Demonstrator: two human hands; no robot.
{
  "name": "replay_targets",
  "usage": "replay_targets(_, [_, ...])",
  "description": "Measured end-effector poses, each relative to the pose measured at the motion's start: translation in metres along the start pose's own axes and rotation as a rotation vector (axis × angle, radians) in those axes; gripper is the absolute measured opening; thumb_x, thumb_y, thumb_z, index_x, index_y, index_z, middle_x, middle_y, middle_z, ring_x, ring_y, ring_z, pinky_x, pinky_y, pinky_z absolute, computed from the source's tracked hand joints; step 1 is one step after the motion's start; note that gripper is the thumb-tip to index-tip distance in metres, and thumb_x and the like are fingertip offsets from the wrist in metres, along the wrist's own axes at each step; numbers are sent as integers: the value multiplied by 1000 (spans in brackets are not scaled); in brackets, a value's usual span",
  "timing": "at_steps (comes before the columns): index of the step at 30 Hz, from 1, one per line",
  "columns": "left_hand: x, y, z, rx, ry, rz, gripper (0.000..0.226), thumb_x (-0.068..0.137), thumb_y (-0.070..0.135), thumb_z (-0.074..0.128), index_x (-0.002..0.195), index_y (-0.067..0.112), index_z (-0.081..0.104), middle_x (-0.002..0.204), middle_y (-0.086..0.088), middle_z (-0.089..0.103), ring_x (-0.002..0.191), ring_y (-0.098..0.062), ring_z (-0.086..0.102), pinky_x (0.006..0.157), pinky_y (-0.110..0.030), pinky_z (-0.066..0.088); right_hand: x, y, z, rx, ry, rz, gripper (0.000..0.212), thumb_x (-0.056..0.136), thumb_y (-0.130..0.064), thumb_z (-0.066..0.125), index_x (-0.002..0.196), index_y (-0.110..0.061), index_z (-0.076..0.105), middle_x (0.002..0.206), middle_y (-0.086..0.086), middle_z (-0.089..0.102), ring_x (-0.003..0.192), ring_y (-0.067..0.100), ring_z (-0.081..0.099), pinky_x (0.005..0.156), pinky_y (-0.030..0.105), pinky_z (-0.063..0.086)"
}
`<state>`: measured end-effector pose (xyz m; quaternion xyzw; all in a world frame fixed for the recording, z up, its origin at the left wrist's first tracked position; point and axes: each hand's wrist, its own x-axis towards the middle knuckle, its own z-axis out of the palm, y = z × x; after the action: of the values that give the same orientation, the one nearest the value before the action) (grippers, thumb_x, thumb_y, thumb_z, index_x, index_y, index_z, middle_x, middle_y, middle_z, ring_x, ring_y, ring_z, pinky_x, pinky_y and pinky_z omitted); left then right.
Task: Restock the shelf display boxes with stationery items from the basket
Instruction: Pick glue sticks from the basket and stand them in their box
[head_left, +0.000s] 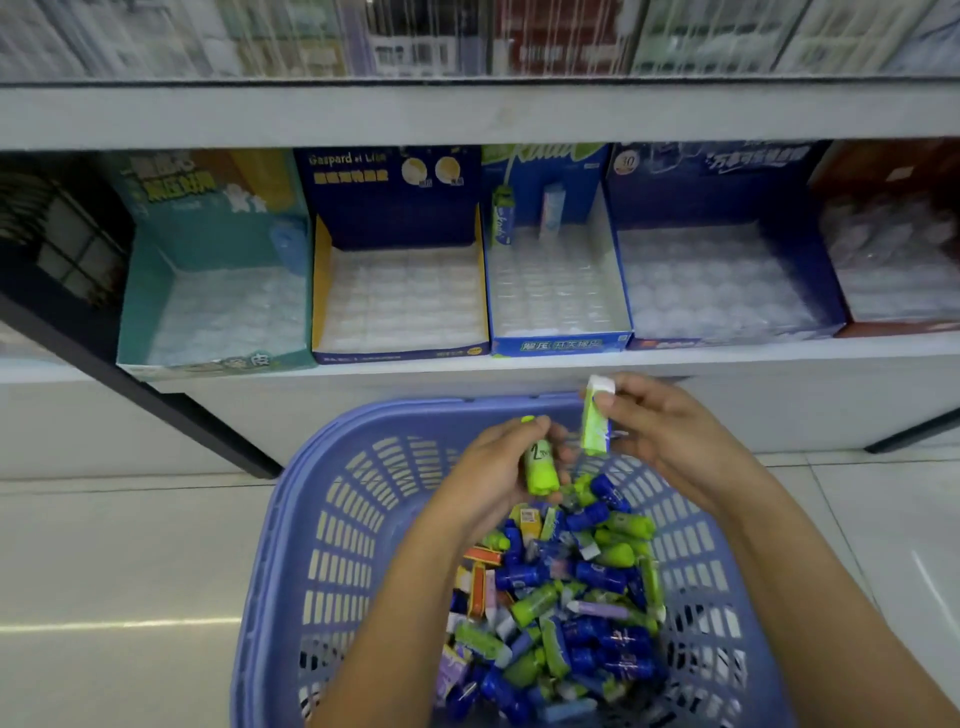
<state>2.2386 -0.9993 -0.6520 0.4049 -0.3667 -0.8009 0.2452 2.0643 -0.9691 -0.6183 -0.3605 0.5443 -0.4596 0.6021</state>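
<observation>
A purple plastic basket (332, 519) on the floor holds a heap of several small erasers (566, 597) in green, blue, orange and lilac wrappers. Above the heap, my left hand (493, 478) grips a lime-green eraser (541, 467). My right hand (670, 431) pinches a longer green-and-white eraser (596, 415) upright by its white top end. On the shelf behind stand display boxes with clear cell trays: a teal box (156, 312), a navy-and-yellow box (400, 353), and a blue box (561, 345) with two erasers standing at its back.
Further right stand a dark blue box (727, 340) and a red box (893, 327), both with clear trays. A black upright frame (156, 395) slants down at the left. An upper shelf edge (467, 114) overhangs the boxes. Pale floor tiles surround the basket.
</observation>
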Motion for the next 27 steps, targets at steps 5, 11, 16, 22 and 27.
replay_targets(5, [-22, 51, 24, -29, 52, 109, 28, 95, 33, 51, 82, 12, 63, 55, 1, 53, 45, -10, 47, 42, -20, 41, 3, -49, 18, -350, 105, -320, 11, 96, -17, 51, 96, -28, 50, 85, 12, 69, 58, 16, 63, 48, 27, 49])
replay_targets(11, [-21, 94, 24, 58, 126, 192, 21, 87, 30, 65, 84, 9, 66, 60, 3, 63, 45, -4, 44, 41, -15, 38, 13, -86, 26, -883, 26, -645, 39, 87, 5, 56, 111, -23, 68, 113, -5, 61, 106, 12, 59, 86, 13, 46])
replay_targets(16, [-6, 101, 21, 436, 349, 460, 15, 85, 25, 68, 76, 13, 67, 70, -16, 62, 50, -14, 41, 50, -28, 37, 40, -103, 34, -353, 22, -365, 28, 89, -2, 58, 114, -13, 63, 105, 20, 67, 79, 17, 70, 76, 22, 58])
replay_targets(22, [6, 104, 2, 774, 691, 607, 17, 90, 30, 60, 87, 15, 67, 75, 1, 66, 71, -17, 57, 59, -22, 40, 101, -113, 36, -449, 308, -452, 17, 79, -2, 70, 93, -10, 67, 88, 4, 66, 74, 5, 65, 72, 19, 53])
replay_targets(27, [12, 97, -8, 840, 660, 446, 21, 94, 28, 53, 95, 11, 65, 82, -1, 63, 77, -21, 55, 59, -21, 32, 140, -107, 50, -591, 275, -593, 13, 79, 1, 67, 90, -6, 66, 85, 2, 65, 77, 5, 60, 75, 12, 48])
